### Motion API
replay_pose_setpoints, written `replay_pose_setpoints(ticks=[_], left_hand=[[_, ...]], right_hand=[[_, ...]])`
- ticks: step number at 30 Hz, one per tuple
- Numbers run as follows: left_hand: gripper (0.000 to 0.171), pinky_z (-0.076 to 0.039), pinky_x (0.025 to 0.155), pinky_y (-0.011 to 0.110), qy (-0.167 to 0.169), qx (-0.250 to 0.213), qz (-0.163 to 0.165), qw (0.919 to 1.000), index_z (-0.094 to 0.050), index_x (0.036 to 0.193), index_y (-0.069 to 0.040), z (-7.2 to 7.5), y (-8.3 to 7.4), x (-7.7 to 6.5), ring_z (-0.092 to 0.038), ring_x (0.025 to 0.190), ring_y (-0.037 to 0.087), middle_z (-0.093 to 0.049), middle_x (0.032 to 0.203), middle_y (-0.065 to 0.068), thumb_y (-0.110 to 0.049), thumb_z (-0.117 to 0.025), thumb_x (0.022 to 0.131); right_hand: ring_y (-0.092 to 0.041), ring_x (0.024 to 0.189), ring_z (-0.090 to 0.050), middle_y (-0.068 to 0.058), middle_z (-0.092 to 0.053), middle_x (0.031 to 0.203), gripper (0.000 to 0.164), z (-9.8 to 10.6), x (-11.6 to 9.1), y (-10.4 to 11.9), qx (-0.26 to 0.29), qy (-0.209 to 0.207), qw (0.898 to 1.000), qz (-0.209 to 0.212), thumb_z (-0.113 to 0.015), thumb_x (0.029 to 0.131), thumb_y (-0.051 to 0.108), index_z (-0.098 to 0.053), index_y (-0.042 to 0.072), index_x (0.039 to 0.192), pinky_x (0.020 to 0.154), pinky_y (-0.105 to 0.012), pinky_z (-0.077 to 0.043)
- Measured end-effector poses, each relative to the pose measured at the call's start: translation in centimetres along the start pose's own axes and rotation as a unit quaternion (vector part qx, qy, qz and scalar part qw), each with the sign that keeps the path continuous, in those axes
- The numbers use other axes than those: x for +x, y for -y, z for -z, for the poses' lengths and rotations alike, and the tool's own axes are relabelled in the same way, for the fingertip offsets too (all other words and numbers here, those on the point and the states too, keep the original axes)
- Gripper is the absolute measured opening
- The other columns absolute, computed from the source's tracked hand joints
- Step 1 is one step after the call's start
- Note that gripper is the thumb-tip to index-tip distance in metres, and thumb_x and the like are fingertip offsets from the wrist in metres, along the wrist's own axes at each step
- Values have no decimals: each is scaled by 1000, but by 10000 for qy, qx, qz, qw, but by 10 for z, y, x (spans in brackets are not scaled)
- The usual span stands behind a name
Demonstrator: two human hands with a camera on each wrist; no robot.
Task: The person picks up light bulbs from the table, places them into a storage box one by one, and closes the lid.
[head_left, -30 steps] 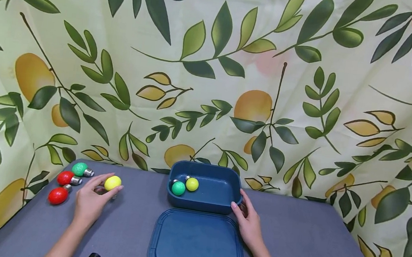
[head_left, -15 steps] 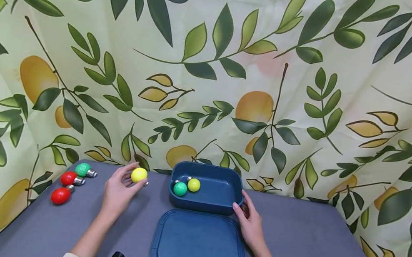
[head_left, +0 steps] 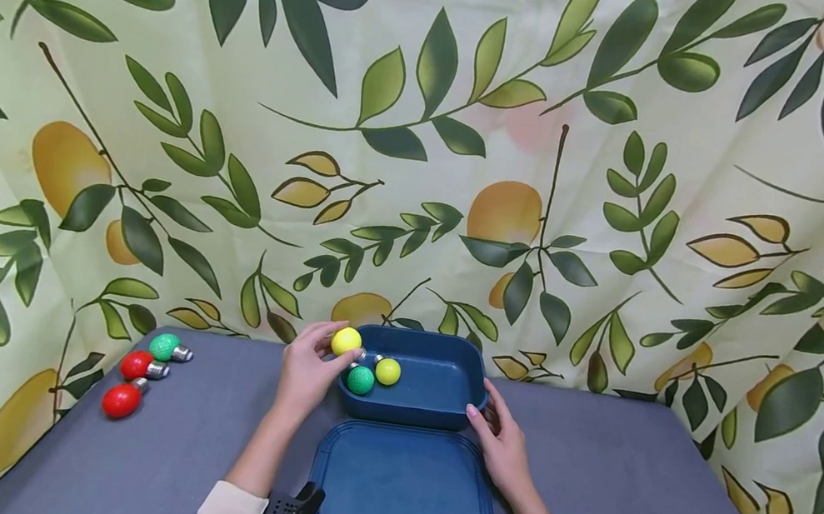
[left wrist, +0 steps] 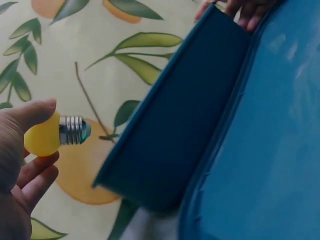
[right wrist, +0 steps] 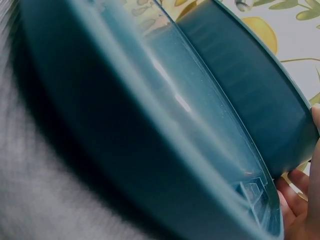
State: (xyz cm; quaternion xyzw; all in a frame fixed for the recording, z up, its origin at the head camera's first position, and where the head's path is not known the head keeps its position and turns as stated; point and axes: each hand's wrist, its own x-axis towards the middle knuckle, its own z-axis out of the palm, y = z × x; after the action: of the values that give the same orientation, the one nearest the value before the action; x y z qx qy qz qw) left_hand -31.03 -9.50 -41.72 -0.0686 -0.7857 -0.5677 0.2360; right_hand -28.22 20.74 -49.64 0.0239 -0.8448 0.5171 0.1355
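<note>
My left hand [head_left: 307, 372] pinches a yellow light bulb [head_left: 346, 341] at the left end of a dark blue box [head_left: 433, 416]. In the left wrist view the bulb [left wrist: 44, 136] sits between thumb and fingers, its metal screw base pointing toward the box [left wrist: 165, 115]. Inside the box lie a green bulb [head_left: 360, 380] and another yellow bulb [head_left: 388, 371], both on the left side. My right hand [head_left: 501, 442] holds the box's right end, thumb at the front and fingers round the side; the right wrist view shows these fingers [right wrist: 295, 195] against the box wall [right wrist: 260, 95].
A blue lid [head_left: 402, 491] lies flat in front of the box. At the table's left, two red bulbs [head_left: 121, 401] and a green bulb [head_left: 164, 346] lie on the grey cloth [head_left: 215, 412]. A leaf-and-fruit patterned curtain [head_left: 417, 207] hangs behind the table.
My left hand has carried the yellow bulb rightward from beside the loose bulbs to the box's left rim. The right hand has stayed on the box's right end.
</note>
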Motion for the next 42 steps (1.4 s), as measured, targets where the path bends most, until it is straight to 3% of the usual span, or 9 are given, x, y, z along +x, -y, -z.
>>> replay_pose_setpoints(ticks=[5,11,19,24,29,33,35,39,42], left_hand=[[50,-55,100,47,-28,44,212,9998,-69,127,-3,-15,8,-4,-71,109,32,-66,125,15,-12,-86,80],[50,-53,104,46,-176,-3,565,9982,-69,128,-4,-31,20,-12,-68,119,31,-67,126,16,-14,-85,81],[49,-48,106,55,-248,709,185,9970,-74,123,-13,-39,29,-11,-60,127,37,-70,128,15,-20,-89,77],[47,-47,106,57,-297,812,280,9959,-75,121,-14,-38,29,-7,-59,130,41,-70,128,18,-19,-89,76],[47,-53,88,49,-24,976,523,9939,-75,122,-16,-41,27,-6,-66,118,35,-72,126,15,-20,-88,78],[46,-51,80,41,105,1091,624,9920,-75,123,-17,-43,26,-6,-67,113,31,-73,126,12,-20,-87,79],[47,-48,73,35,162,1123,685,9912,-75,123,-18,-43,26,-6,-67,102,29,-72,127,13,-21,-87,79],[48,-32,55,30,305,1349,863,9866,-74,124,-23,-43,26,-7,-51,67,22,-71,128,14,-27,-88,78],[49,-31,53,29,412,1539,984,9823,-74,125,-26,-44,25,-8,-43,60,19,-71,127,14,-30,-88,78]], right_hand=[[-35,131,-60,-20,-51,152,59,0,1,-2,5,10,10000,-11,-61,101,35,-41,21,155,108,-52,-48],[-36,132,-59,-22,-49,153,59,0,2,-2,13,74,9999,77,-60,102,35,-40,22,156,108,-53,-47],[-37,133,-58,-22,-48,154,59,-1,6,0,71,21,9999,90,-62,101,34,-41,21,155,108,-54,-47],[-38,135,-56,-23,-47,154,59,-3,7,2,115,71,9999,99,-61,101,35,-41,22,155,109,-54,-47],[-39,135,-56,-23,-47,154,58,-1,6,2,81,-4,10000,36,-62,101,34,-42,23,155,109,-54,-46],[-38,134,-57,-22,-47,154,59,0,5,1,28,2,10000,29,-61,101,36,-41,23,155,109,-54,-47],[-38,134,-57,-22,-47,154,59,1,4,0,35,-5,10000,30,-61,101,36,-41,23,155,109,-54,-47],[-38,133,-58,-22,-47,154,59,0,2,0,14,-5,10000,-7,-61,101,36,-41,23,155,108,-54,-47],[-38,133,-58,-22,-48,154,59,0,0,-2,-25,-4,10000,-49,-61,101,37,-41,23,155,108,-54,-48]])
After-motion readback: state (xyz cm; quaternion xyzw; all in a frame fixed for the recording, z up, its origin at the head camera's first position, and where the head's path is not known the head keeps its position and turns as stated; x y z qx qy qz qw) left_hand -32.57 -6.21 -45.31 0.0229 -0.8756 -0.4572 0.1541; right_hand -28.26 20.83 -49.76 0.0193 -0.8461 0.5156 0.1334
